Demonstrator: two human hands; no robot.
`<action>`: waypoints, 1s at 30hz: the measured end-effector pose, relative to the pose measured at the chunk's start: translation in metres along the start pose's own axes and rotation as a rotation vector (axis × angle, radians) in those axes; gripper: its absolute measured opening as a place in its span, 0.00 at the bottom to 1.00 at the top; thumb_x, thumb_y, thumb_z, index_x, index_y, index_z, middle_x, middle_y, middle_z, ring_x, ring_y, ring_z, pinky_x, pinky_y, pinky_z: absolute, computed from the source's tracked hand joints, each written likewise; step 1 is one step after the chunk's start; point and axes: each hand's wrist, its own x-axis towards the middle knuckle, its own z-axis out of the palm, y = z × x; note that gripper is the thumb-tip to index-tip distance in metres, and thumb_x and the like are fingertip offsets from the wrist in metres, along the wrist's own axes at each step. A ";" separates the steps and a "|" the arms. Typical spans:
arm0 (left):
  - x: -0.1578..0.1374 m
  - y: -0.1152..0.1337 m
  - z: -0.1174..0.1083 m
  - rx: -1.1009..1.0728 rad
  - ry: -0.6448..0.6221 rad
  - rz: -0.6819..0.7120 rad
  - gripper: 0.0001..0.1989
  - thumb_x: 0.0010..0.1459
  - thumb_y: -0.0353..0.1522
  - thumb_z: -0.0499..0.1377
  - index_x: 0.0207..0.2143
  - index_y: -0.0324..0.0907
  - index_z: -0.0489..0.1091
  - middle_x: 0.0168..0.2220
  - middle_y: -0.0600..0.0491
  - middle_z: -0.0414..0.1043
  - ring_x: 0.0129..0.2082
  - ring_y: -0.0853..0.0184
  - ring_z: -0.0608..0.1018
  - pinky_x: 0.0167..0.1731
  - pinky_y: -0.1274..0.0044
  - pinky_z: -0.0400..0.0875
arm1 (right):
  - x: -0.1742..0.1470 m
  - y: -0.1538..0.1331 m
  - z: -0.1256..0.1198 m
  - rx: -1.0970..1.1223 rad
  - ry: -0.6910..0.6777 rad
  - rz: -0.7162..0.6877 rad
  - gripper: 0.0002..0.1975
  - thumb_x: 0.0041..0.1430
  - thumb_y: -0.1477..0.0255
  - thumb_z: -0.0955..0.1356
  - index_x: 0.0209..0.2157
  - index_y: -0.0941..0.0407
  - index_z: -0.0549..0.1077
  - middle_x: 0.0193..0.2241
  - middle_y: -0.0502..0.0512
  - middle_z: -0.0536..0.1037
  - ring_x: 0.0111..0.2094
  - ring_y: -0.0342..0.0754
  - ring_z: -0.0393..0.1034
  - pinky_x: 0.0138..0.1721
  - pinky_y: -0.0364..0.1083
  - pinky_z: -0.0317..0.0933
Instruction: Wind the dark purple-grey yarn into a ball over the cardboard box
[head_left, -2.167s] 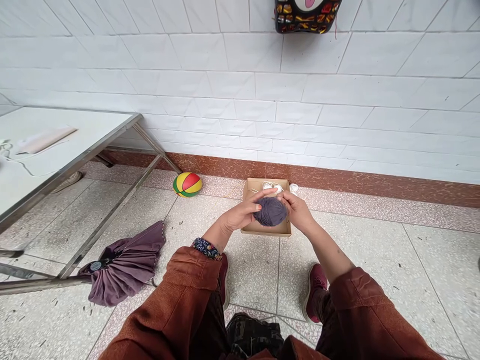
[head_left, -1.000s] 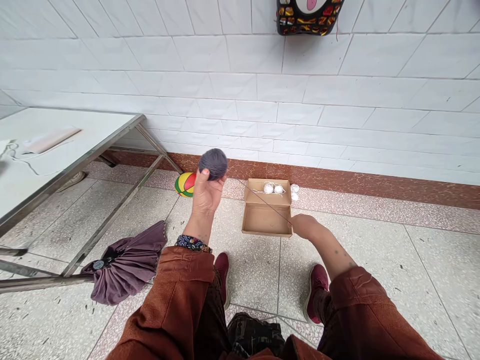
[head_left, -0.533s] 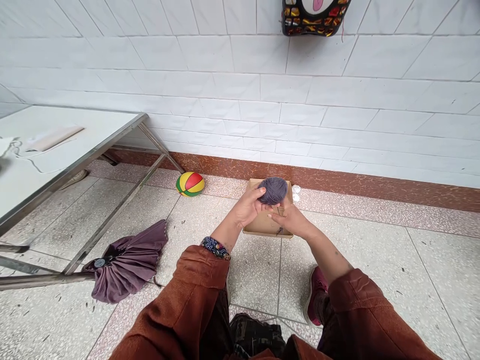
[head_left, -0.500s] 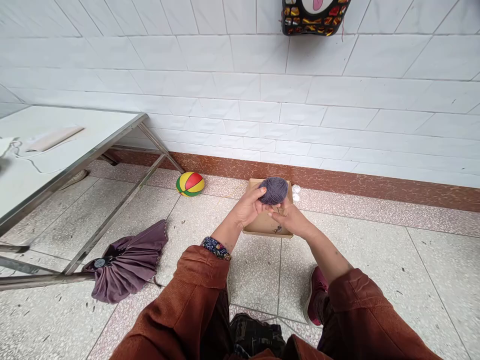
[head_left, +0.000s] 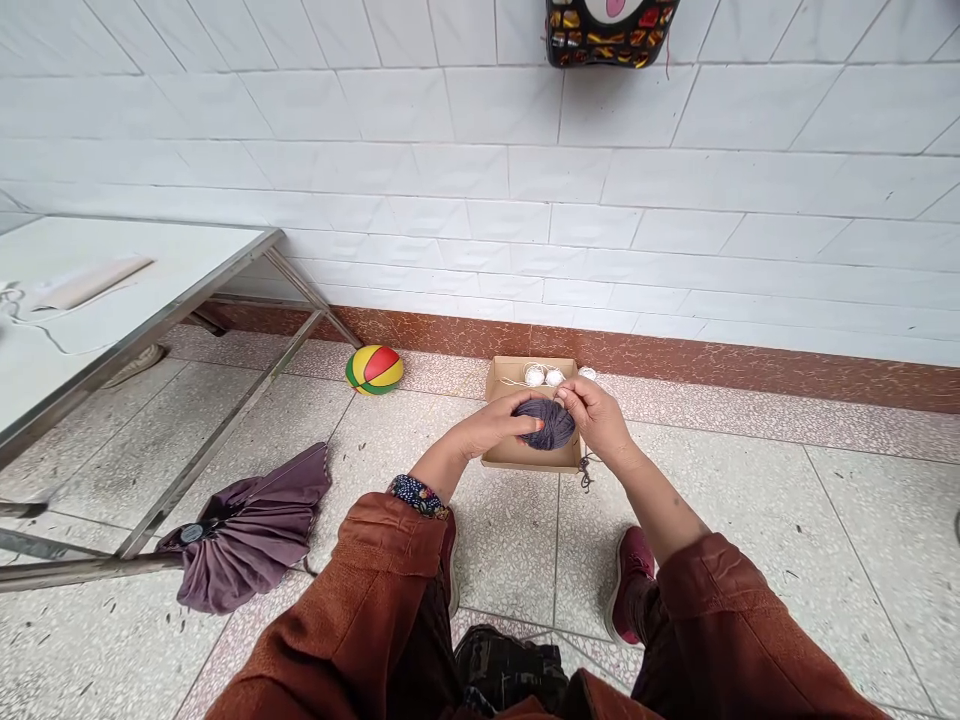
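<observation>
My left hand (head_left: 499,424) is wrapped round a dark grey-purple ball of yarn (head_left: 549,425), its thumb across the front. At the ball's upper right, my right hand (head_left: 598,415) pinches a strand of the same yarn between thumb and fingers. A tangled loose end (head_left: 586,472) dangles below the right hand. Beneath both hands stands a shallow cardboard box (head_left: 517,458) on the floor. Two small white balls of yarn (head_left: 544,375) lie at its far side, and another white piece (head_left: 587,374) shows just beyond the box's right edge.
A red, yellow and green ball (head_left: 375,370) rests by the wall, left of the box. A purple folded umbrella (head_left: 251,535) lies near the metal-framed table (head_left: 225,258). My shoes (head_left: 631,580) stand on the speckled floor. A patterned black bag (head_left: 611,38) hangs on the tiled wall.
The yarn ball has come lower and turned in my left hand. My right hand has moved from under it to its upper right, pinching the strand. The white balls in the box now show.
</observation>
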 end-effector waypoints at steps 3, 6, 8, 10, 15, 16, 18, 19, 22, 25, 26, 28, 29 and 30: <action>-0.003 0.000 0.001 -0.269 -0.051 0.043 0.28 0.50 0.37 0.67 0.54 0.47 0.70 0.54 0.46 0.71 0.49 0.58 0.75 0.45 0.69 0.70 | 0.000 0.009 0.005 0.017 -0.026 0.097 0.14 0.65 0.61 0.61 0.30 0.54 0.69 0.28 0.52 0.73 0.31 0.49 0.66 0.35 0.46 0.61; -0.002 0.000 -0.002 -0.442 -0.017 0.099 0.31 0.47 0.37 0.68 0.55 0.45 0.70 0.54 0.43 0.72 0.48 0.56 0.76 0.42 0.70 0.72 | -0.002 0.009 0.008 0.051 -0.127 0.131 0.13 0.65 0.62 0.61 0.30 0.54 0.67 0.26 0.51 0.71 0.29 0.48 0.66 0.33 0.45 0.61; 0.001 -0.001 -0.006 -0.447 0.111 0.120 0.29 0.47 0.37 0.68 0.53 0.42 0.70 0.52 0.43 0.73 0.48 0.56 0.77 0.43 0.70 0.71 | -0.005 0.004 0.008 0.078 -0.211 0.121 0.12 0.65 0.62 0.61 0.30 0.54 0.67 0.25 0.49 0.70 0.27 0.46 0.65 0.31 0.44 0.60; 0.005 -0.002 -0.009 -0.344 0.280 0.101 0.27 0.49 0.38 0.67 0.52 0.41 0.70 0.50 0.44 0.73 0.47 0.57 0.76 0.45 0.68 0.71 | -0.008 -0.003 0.007 0.103 -0.313 0.099 0.13 0.66 0.62 0.62 0.31 0.54 0.68 0.23 0.47 0.67 0.25 0.44 0.62 0.29 0.43 0.58; 0.009 -0.004 -0.014 0.360 0.561 0.064 0.30 0.41 0.34 0.67 0.50 0.41 0.70 0.52 0.44 0.70 0.55 0.51 0.71 0.57 0.60 0.64 | -0.011 -0.017 0.002 0.148 -0.390 -0.021 0.13 0.67 0.60 0.64 0.34 0.54 0.73 0.25 0.48 0.69 0.26 0.44 0.62 0.31 0.43 0.58; 0.008 -0.004 -0.014 0.451 0.527 0.054 0.34 0.39 0.33 0.67 0.53 0.41 0.69 0.53 0.43 0.69 0.56 0.50 0.70 0.59 0.59 0.62 | -0.010 -0.017 0.002 0.152 -0.353 -0.035 0.13 0.67 0.60 0.64 0.35 0.54 0.73 0.25 0.48 0.70 0.27 0.44 0.63 0.32 0.43 0.58; 0.004 -0.004 -0.013 0.486 0.377 0.006 0.39 0.40 0.33 0.67 0.59 0.41 0.65 0.54 0.43 0.69 0.55 0.50 0.71 0.58 0.59 0.63 | -0.008 -0.015 0.001 0.142 -0.258 -0.043 0.13 0.67 0.60 0.64 0.36 0.54 0.74 0.27 0.50 0.71 0.29 0.45 0.64 0.32 0.44 0.59; 0.001 -0.004 -0.013 0.457 0.287 -0.018 0.41 0.41 0.33 0.67 0.61 0.41 0.63 0.54 0.43 0.69 0.53 0.51 0.72 0.57 0.59 0.63 | -0.007 -0.013 0.001 0.130 -0.204 -0.037 0.13 0.67 0.60 0.64 0.36 0.54 0.74 0.27 0.50 0.71 0.29 0.46 0.65 0.32 0.44 0.58; -0.005 0.000 -0.012 0.331 0.072 0.000 0.42 0.45 0.33 0.65 0.64 0.45 0.61 0.58 0.44 0.68 0.55 0.51 0.71 0.57 0.59 0.62 | -0.004 -0.005 0.002 0.087 -0.088 0.015 0.13 0.66 0.60 0.64 0.32 0.54 0.72 0.25 0.49 0.69 0.28 0.46 0.63 0.32 0.45 0.58; -0.010 0.005 -0.011 0.109 -0.066 0.096 0.38 0.48 0.33 0.64 0.63 0.49 0.63 0.61 0.47 0.67 0.60 0.51 0.68 0.60 0.60 0.60 | -0.002 0.001 0.004 0.087 -0.075 0.096 0.15 0.65 0.58 0.64 0.31 0.53 0.70 0.23 0.48 0.67 0.26 0.46 0.62 0.31 0.45 0.57; -0.011 0.006 -0.010 -0.002 -0.103 0.121 0.36 0.48 0.34 0.64 0.62 0.48 0.65 0.61 0.47 0.67 0.60 0.50 0.68 0.59 0.60 0.60 | -0.001 0.001 0.005 0.105 -0.096 0.126 0.15 0.65 0.57 0.65 0.30 0.53 0.69 0.22 0.47 0.67 0.26 0.46 0.61 0.31 0.45 0.57; -0.012 0.007 -0.009 -0.241 -0.144 0.149 0.34 0.47 0.36 0.64 0.59 0.43 0.69 0.60 0.44 0.69 0.60 0.49 0.70 0.58 0.61 0.63 | -0.001 0.002 0.006 0.193 -0.162 0.191 0.18 0.63 0.53 0.66 0.29 0.53 0.68 0.22 0.47 0.66 0.24 0.45 0.60 0.29 0.45 0.56; -0.013 0.006 -0.009 -0.349 -0.137 0.157 0.33 0.46 0.37 0.64 0.57 0.41 0.71 0.58 0.42 0.71 0.59 0.48 0.71 0.56 0.62 0.65 | -0.002 0.001 0.006 0.271 -0.201 0.225 0.20 0.62 0.50 0.66 0.29 0.53 0.68 0.22 0.47 0.67 0.24 0.44 0.59 0.29 0.45 0.56; -0.013 0.006 -0.010 -0.440 -0.109 0.163 0.33 0.44 0.37 0.64 0.55 0.40 0.71 0.56 0.41 0.72 0.58 0.48 0.72 0.54 0.62 0.67 | -0.002 0.000 0.006 0.370 -0.235 0.263 0.22 0.62 0.48 0.65 0.31 0.53 0.69 0.23 0.47 0.68 0.24 0.44 0.60 0.28 0.45 0.57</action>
